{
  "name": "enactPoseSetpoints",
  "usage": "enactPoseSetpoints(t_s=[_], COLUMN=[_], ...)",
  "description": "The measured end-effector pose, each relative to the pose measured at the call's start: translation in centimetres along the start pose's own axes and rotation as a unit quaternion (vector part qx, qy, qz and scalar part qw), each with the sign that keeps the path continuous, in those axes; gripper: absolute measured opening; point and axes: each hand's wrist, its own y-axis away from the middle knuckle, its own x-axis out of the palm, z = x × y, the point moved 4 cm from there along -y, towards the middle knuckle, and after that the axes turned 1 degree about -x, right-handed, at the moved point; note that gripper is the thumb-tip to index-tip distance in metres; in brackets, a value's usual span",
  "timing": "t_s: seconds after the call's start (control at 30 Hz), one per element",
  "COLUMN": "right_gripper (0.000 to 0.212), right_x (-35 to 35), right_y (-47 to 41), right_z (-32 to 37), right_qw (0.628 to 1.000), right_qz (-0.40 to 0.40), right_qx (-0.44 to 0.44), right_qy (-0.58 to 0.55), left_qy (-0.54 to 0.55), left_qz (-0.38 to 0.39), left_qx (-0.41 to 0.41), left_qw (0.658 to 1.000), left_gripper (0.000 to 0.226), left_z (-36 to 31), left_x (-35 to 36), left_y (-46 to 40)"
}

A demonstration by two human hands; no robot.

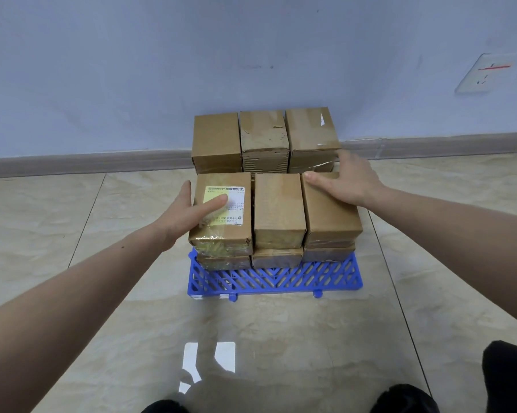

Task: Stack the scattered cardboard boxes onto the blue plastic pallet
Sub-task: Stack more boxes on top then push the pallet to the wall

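Observation:
Several brown cardboard boxes stand stacked on the blue plastic pallet point(276, 280) by the wall. The back row holds three tall stacks, such as the back middle box point(264, 132). In the front row, a labelled box point(223, 213) is on the left, a plain box point(278, 208) in the middle, and a third box point(330, 216) on the right. My left hand point(196, 214) presses the left side and top of the labelled box. Fingers spread, my right hand point(345, 181) lies flat on the far top corner of the right box.
The pallet sits on a glossy beige tiled floor point(102, 248) against a pale wall with a grey skirting board point(72, 163). A wall socket point(483, 73) is at the upper right. My dark shoes point(406, 399) show at the bottom edge.

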Motion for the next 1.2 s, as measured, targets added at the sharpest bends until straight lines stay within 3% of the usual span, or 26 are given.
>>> enactPoseSetpoints(t_s=[0.1, 0.17, 0.23, 0.3, 0.43, 0.77, 1.03, 1.2], right_gripper=[0.092, 0.086, 0.083, 0.08, 0.08, 0.074, 0.073, 0.076], right_x=[0.4, 1.0, 1.8, 2.5, 3.9, 4.6, 4.9, 4.9], right_y=[0.0, 0.0, 0.0, 0.0, 0.1, 0.0, -0.3, -0.2], right_z=[1.9, 3.1, 4.1, 4.8, 5.2, 5.1, 4.8, 4.7], right_qw=[0.989, 0.977, 0.964, 0.958, 0.959, 0.957, 0.955, 0.955], right_qz=[-0.025, -0.009, 0.024, 0.054, 0.106, 0.099, 0.099, 0.089], right_qx=[-0.111, -0.172, -0.215, -0.224, -0.199, -0.229, -0.244, -0.242], right_qy=[0.094, 0.128, 0.154, 0.168, 0.174, 0.148, 0.139, 0.143], left_qy=[-0.164, -0.301, -0.43, -0.523, -0.588, -0.608, -0.603, -0.612], left_qz=[-0.043, -0.029, -0.006, 0.009, 0.018, -0.002, -0.014, -0.026], left_qx=[0.138, 0.193, 0.255, 0.3, 0.302, 0.28, 0.266, 0.284], left_qw=[0.976, 0.933, 0.866, 0.798, 0.75, 0.743, 0.752, 0.737], left_gripper=[0.102, 0.12, 0.128, 0.128, 0.125, 0.113, 0.114, 0.12], left_z=[-1.7, -2.2, -2.4, -2.3, -1.7, -1.7, -1.8, -2.3], left_x=[0.2, 0.9, 1.9, 2.8, 3.5, 4.0, 4.1, 4.6], left_y=[0.5, 1.1, 1.7, 2.0, 1.8, 1.7, 1.7, 1.9])
